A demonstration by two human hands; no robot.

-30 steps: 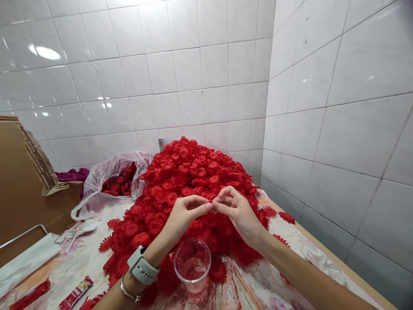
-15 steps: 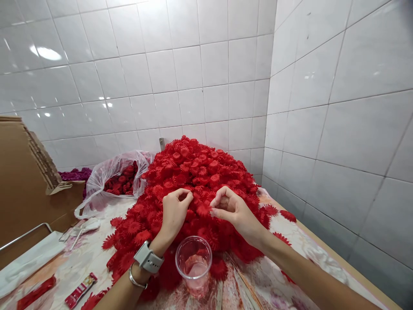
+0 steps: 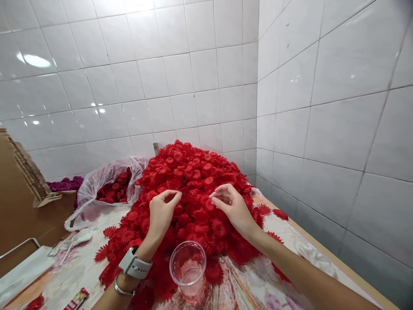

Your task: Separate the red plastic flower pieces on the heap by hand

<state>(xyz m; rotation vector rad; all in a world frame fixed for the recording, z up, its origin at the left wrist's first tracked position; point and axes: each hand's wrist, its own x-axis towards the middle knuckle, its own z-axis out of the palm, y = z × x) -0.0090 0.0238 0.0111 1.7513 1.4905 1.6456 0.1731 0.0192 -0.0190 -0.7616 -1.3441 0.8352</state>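
A big heap of red fringed fabric-like flowers [image 3: 193, 172] rises in front of me. Over its left middle, my left hand [image 3: 162, 211] is closed in a pinch, thumb against forefinger; red at the fingertips blends with the heap, so what they hold cannot be made out. My right hand [image 3: 235, 210] hovers over the heap's right side, thumb and forefinger curled almost together beside a red flower; anything between them is too small to tell. Below and between both wrists stands a clear plastic cup [image 3: 187, 269] with a little pinkish liquid at its bottom.
To the left lie a clear plastic bag [image 3: 93, 185] with more red flowers, a cardboard box [image 3: 19, 185], purple pieces [image 3: 66, 184] and a small wrapper [image 3: 77, 299]. Thin sticks [image 3: 237, 282] lie right of the cup. Tiled walls [image 3: 193, 64] bound the back and right.
My hands have moved apart, the left one going leftward from the right. The right fingertips have drawn closer together. The whole view has shifted slightly, with things lower and further left.
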